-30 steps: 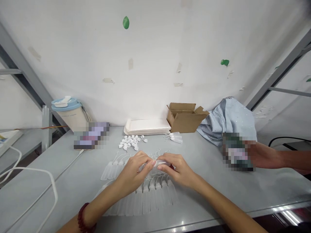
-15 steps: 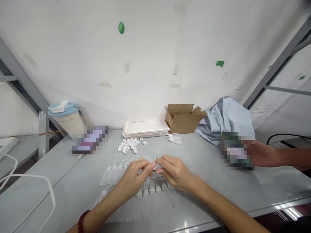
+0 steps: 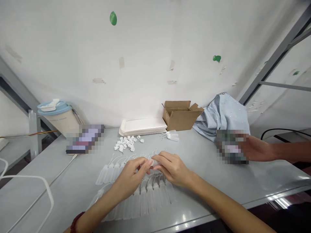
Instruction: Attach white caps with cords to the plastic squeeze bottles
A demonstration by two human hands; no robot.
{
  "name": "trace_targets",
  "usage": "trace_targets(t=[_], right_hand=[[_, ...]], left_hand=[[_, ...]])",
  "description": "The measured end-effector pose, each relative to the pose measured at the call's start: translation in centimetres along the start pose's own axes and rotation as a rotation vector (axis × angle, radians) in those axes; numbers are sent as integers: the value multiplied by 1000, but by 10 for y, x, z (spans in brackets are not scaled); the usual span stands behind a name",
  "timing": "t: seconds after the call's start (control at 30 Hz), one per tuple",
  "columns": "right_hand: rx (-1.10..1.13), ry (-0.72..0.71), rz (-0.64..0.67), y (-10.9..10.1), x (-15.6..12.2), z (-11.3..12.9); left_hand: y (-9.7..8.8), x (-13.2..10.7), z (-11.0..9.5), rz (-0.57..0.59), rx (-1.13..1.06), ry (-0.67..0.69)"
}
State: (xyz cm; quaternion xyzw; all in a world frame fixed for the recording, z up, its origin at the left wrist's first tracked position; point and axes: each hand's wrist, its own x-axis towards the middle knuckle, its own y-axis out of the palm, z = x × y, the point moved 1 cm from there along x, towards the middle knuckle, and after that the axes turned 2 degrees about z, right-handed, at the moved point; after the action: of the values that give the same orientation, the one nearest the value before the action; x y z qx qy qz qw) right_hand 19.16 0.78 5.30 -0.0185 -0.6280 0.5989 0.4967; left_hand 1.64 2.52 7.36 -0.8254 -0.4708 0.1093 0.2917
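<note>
My left hand [image 3: 134, 173] and my right hand [image 3: 173, 167] meet over the middle of the table, fingers pinched. Between their fingertips is a translucent whitish plastic tube [image 3: 155, 163], mostly hidden by the fingers. Below and around them lie rows of translucent plastic tubes [image 3: 152, 199] with thin white strings at their necks. Part of the back row [image 3: 107, 173] shows left of my hands; my left forearm covers some of the front row. Beyond the hands is a loose heap of small white caps [image 3: 126, 142].
Behind lie a stack of white flat boxes [image 3: 143, 126], an open cardboard box [image 3: 182, 118] and a few more tubes [image 3: 173, 136]. A phone [image 3: 85, 139] with a cable and a lidded cup [image 3: 60, 118] stand left. At right, another person's hand [image 3: 257, 147] holds a blurred phone beside blue cloth [image 3: 223, 113].
The whole view has shifted slightly, with things appearing a little further left and higher. My hands stay pinched together at the same spot over the tubes, with only small finger movement.
</note>
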Motion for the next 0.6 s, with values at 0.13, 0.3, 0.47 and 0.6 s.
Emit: trace_targets(t=[0.13,0.3,0.47,0.6], right_hand=[[20,1,29,-1,1,2],[328,153,83,-10,4,4],[465,248,137,-12,7,5],[285,133,44,-4,3,4]], left_hand=[[2,-2,-1,-14,-9,17],[9,-7,0,-135,106,272],[9,-8,0,-166,157,380],[3,-4,-2,-103,54,108]])
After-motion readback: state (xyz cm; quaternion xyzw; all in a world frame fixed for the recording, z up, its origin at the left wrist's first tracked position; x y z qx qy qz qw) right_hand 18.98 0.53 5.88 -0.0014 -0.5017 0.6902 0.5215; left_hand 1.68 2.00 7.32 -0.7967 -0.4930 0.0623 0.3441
